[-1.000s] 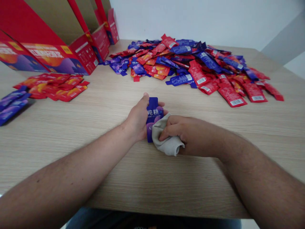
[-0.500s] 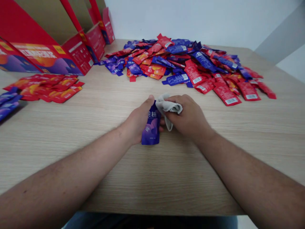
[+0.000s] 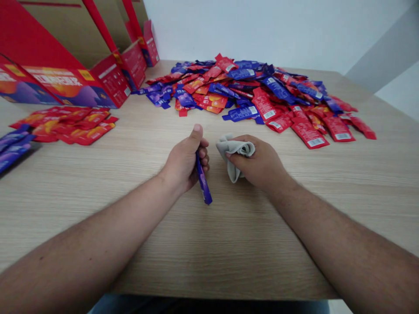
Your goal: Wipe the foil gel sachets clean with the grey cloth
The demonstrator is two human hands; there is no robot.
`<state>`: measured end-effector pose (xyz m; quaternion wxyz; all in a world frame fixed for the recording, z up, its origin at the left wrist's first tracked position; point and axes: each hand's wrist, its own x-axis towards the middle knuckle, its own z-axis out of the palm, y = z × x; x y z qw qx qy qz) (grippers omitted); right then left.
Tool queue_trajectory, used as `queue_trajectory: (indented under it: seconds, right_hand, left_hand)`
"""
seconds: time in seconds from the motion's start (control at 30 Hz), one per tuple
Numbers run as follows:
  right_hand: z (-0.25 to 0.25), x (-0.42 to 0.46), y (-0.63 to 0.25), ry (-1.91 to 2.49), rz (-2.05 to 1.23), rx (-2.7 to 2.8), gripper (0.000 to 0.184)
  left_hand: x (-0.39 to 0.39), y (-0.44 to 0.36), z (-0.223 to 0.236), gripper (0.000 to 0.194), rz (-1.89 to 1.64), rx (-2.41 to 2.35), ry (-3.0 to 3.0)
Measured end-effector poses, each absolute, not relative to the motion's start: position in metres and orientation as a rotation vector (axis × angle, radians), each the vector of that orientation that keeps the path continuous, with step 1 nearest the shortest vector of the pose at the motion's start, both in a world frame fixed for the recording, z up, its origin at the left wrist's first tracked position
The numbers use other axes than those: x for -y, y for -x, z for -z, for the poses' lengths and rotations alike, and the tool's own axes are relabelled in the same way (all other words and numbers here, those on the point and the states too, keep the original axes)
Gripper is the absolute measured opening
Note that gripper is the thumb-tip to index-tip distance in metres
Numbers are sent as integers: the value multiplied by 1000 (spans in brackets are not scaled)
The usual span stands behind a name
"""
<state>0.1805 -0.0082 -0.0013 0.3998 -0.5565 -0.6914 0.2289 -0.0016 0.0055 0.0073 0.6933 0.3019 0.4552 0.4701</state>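
holding purple pkt (image 3: 203, 183) edge-on, cloth (image 3: 234, 156) apart

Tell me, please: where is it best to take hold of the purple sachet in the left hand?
Take the purple sachet by its lower end, which sticks out below the left hand. Come from the near side and pinch across its two flat faces. It is turned edge-on to the view, so it shows only a thin edge, and its upper part is inside the fingers.
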Motion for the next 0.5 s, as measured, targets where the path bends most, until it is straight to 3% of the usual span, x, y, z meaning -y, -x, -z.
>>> queue_trajectory:
  seconds: [0.33, 0.5]
  right_hand:
    - [2, 8, -184, 1455, -572, 1646, 19]
    - [3, 7, -183, 1432, -568, 1652, 17]
  left_hand:
    - [-10, 4, -6, 46, -1145, -1218, -876]
    - [-10, 4, -7, 19, -1122, -1191, -814]
